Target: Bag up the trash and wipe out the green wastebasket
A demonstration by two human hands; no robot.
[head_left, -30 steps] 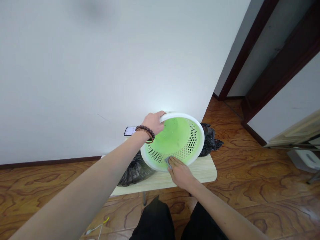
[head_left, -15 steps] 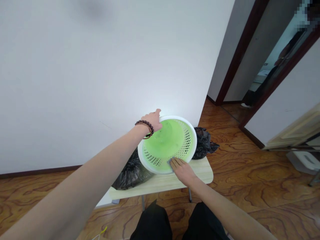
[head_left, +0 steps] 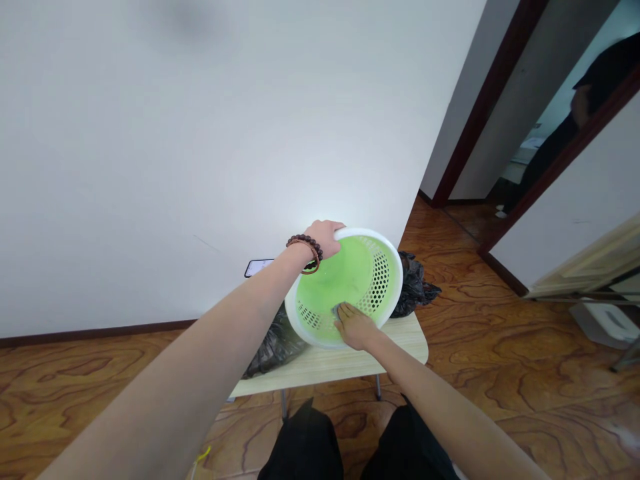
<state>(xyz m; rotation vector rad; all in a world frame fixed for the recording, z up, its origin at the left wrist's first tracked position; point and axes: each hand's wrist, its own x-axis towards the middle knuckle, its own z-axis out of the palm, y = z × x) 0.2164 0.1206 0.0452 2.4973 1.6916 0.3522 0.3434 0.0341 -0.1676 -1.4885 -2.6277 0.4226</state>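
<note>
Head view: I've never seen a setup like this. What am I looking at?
No machine here: these are a person's bare hands, seen by a camera worn on the head, looking forward and down. The left hand grips the rim of a tilted green-and-white basket. The right hand presses what looks like a small grey cloth against its inside. Below is a pale table, with one black bag left of the basket and another bag right.

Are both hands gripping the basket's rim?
No, only the left hand grips the rim, while the right hand presses a small grey cloth against the inside of the basket.
</note>
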